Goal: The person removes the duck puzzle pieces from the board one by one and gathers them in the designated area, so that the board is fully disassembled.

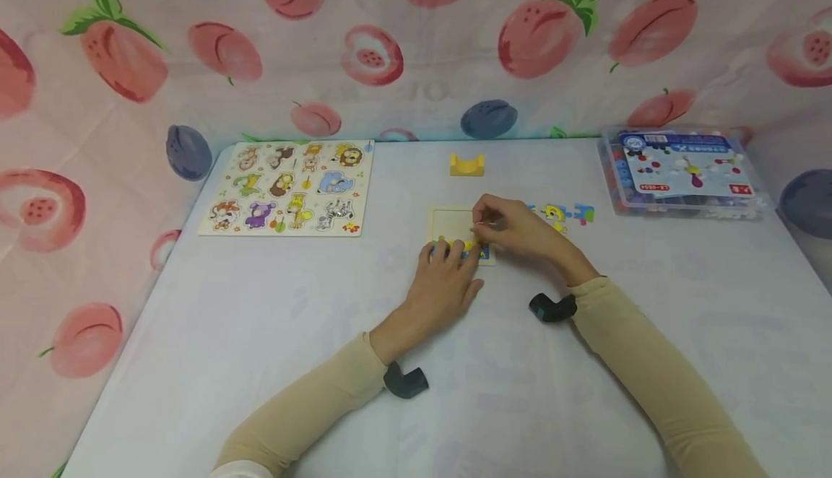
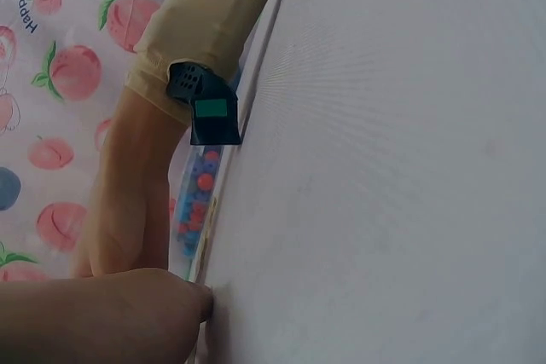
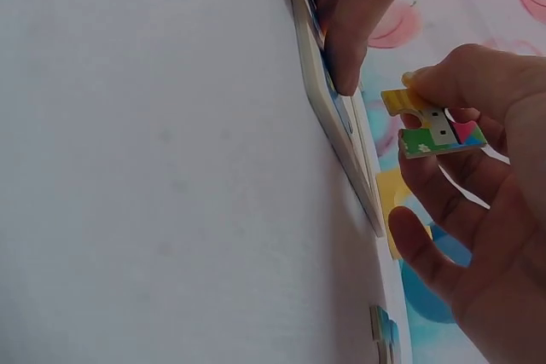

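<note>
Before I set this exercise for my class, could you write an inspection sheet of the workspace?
Surface: white tabletop, no spills visible.
Job's things: small square pale puzzle tray, partly filled; loose multicoloured jigsaw pieces to its right.
Clutter: pale rectangular animal-puzzle board; notched yellow block; clear plastic box with blue-and-white label.
Hands: left hand touches the puzzle tray; right hand pinches a flat green, yellow and white puzzle piece.
Cables: nothing seen.
Surroundings: pink fruit-print cloth behind the tabletop.
</note>
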`<state>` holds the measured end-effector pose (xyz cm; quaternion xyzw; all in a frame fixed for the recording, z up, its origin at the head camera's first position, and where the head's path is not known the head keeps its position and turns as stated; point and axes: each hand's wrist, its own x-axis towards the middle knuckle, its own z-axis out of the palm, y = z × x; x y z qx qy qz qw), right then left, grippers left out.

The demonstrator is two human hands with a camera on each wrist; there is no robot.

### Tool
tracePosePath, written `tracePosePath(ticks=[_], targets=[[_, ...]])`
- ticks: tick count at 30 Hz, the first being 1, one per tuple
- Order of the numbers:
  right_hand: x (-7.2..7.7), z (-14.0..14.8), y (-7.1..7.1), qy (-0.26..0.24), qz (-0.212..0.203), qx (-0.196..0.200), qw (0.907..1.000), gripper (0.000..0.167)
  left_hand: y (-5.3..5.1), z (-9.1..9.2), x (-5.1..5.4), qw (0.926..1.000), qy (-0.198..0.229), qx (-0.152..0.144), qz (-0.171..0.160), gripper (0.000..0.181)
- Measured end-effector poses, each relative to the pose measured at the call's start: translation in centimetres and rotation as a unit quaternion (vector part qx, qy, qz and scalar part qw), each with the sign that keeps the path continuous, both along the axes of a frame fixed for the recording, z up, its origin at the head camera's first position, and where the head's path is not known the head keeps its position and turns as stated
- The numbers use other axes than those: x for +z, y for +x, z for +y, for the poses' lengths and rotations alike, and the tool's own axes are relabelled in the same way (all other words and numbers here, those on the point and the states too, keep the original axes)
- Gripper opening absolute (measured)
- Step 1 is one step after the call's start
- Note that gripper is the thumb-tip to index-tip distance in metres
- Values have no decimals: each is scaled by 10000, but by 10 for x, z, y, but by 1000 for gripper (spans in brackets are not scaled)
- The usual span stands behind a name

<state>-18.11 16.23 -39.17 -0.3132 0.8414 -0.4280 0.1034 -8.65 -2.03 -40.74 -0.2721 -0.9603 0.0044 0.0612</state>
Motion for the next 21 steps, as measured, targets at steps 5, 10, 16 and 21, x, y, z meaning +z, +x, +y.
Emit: tracePosePath(ticks=[5, 10, 16, 21], targets=[[1, 4, 0, -11, 13, -56, 10000, 10, 0, 0, 0, 10000, -18, 19, -6, 54], [3, 15, -2, 81, 117, -299, 9995, 10, 0, 0, 0, 10000, -7, 31, -48, 54], [5, 33, -3, 237, 192, -706, 9970, 13, 0, 0, -1, 10000, 31, 26, -16, 54], [7, 48, 1, 424, 266, -992, 9938, 15, 0, 0, -1, 10000, -25, 54, -40, 54]])
